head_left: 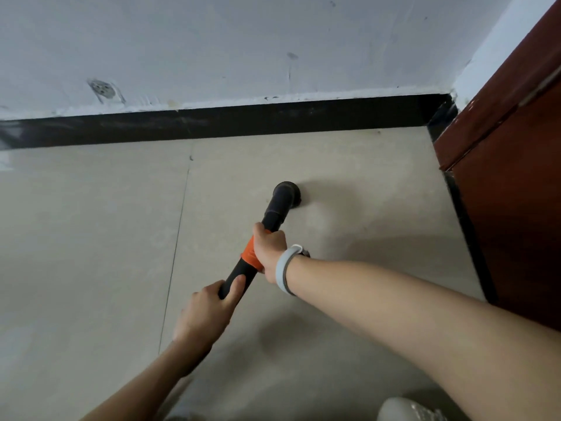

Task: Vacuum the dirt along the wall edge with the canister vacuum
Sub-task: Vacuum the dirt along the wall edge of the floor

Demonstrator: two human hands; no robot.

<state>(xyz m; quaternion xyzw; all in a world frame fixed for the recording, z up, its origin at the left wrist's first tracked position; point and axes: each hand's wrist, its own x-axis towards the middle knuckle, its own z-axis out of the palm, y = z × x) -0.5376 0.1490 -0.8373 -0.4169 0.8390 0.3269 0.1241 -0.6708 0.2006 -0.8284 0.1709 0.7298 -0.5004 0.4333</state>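
We see both hands wrapped around the black vacuum wand (274, 212), which slants up and to the right across the beige tiled floor (91, 238). The right hand (269, 252) grips it at the orange band (249, 254) — fingers curled fully round the tube, knuckles toward us, nothing loose about the grasp. A pale grey wristband (284, 268) sits on that wrist. The left hand (206, 314) holds the lower stretch of the wand just below the orange band, thumb laid along the top of the tube and the other fingers curled underneath; the two hands sit near each other but do not touch.

The wand ends in a round black nozzle (287, 192) that meets the floor tile, casting a soft shadow to its right. It stands apart from the black baseboard (243, 121) — open tile lies between them. Above the baseboard rises the white wall (243, 41), scuffed and bearing a patched mark at the left. A dark red door (516, 177) closes the right side. The canister itself is out of our view. At the bottom edge we make out the toe of a light shoe (403, 410).
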